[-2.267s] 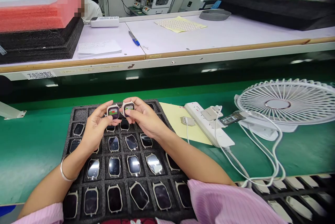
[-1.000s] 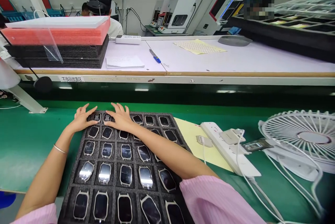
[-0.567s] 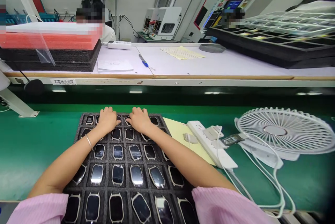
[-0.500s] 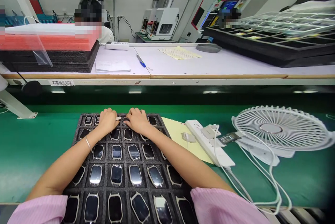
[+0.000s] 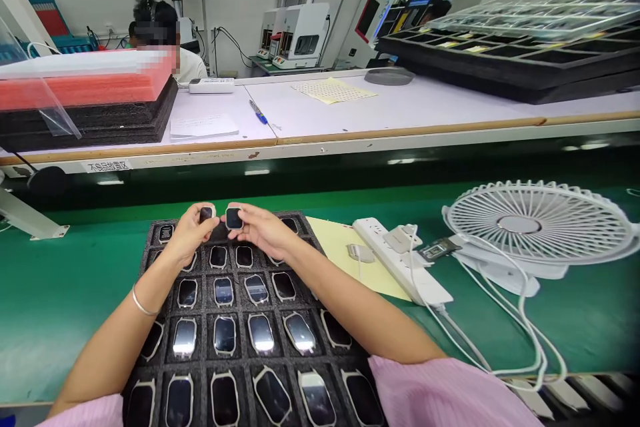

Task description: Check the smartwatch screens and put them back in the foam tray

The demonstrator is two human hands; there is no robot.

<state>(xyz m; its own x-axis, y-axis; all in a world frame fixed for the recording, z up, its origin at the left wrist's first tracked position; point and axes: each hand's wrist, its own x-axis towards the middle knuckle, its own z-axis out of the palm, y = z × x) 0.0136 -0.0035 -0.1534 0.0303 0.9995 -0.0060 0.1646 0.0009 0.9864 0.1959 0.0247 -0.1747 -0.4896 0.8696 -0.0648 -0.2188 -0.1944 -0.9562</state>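
A black foam tray (image 5: 200, 320) divided into compartments lies on the green bench, with watch cases with dark screens (image 5: 225, 335) in its cells. Over its far row, my left hand (image 5: 194, 230) is closed on one watch case (image 5: 206, 214), pinched between thumb and fingers. Beside it my right hand (image 5: 257, 227) grips a second watch case (image 5: 233, 218), dark screen facing me, by its edges. Both pieces are raised above the tray, a small gap apart. Wrists and forearms hide some cells at the left and right sides.
Right of the tray lie a yellow sheet (image 5: 325, 247), a white power strip (image 5: 400, 260) with cables, and a white fan (image 5: 530, 224). A raised shelf (image 5: 320, 124) behind carries foam stacks, papers and a pen (image 5: 259, 112). A co-worker (image 5: 160, 34) sits beyond it.
Both hands were down in the tray's far row; now each has lifted a watch case out of it. The camera view has tilted slightly.
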